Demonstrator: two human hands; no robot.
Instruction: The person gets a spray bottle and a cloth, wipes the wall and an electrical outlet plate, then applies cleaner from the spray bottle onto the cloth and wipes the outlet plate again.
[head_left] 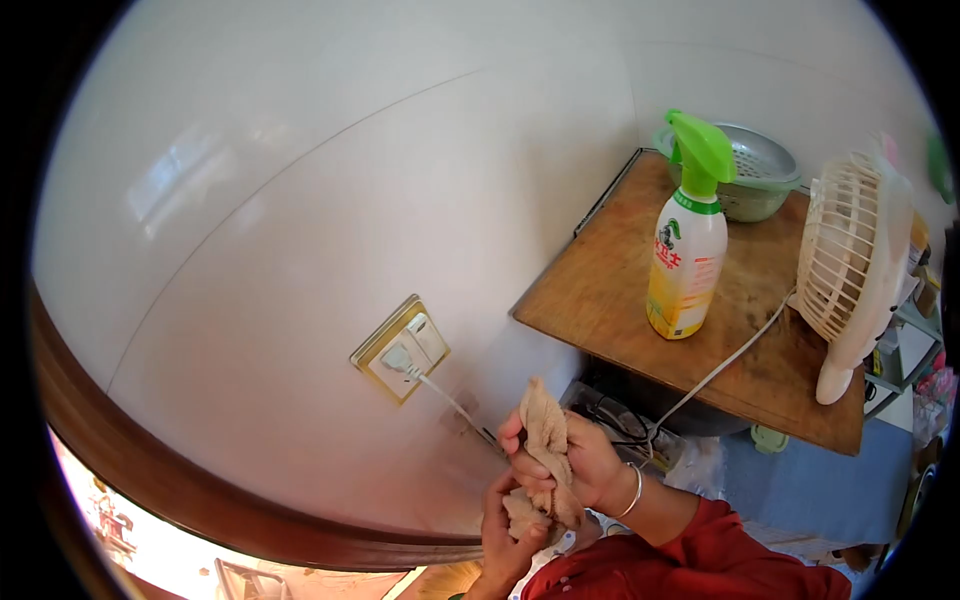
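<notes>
A tan cloth (545, 430), bunched and twisted, is held between both of my hands in front of the wall. My right hand (592, 462), with a silver bangle at the wrist and a red sleeve behind it, is closed around the cloth's upper part. Lower down, my left hand (503, 535) is closed on the cloth's lower end. Beyond the hands, a white and yellow spray bottle (688, 265) with a green trigger head stands upright on a wooden board (600, 285).
A metal colander (765, 160) sits in a bowl at the board's back. A cream fan (850, 260) stands at its right, its cord running down over the front edge. A plug sits in the wall socket (400, 350). Below are a bin of cables (625, 420) and blue cloth (820, 485).
</notes>
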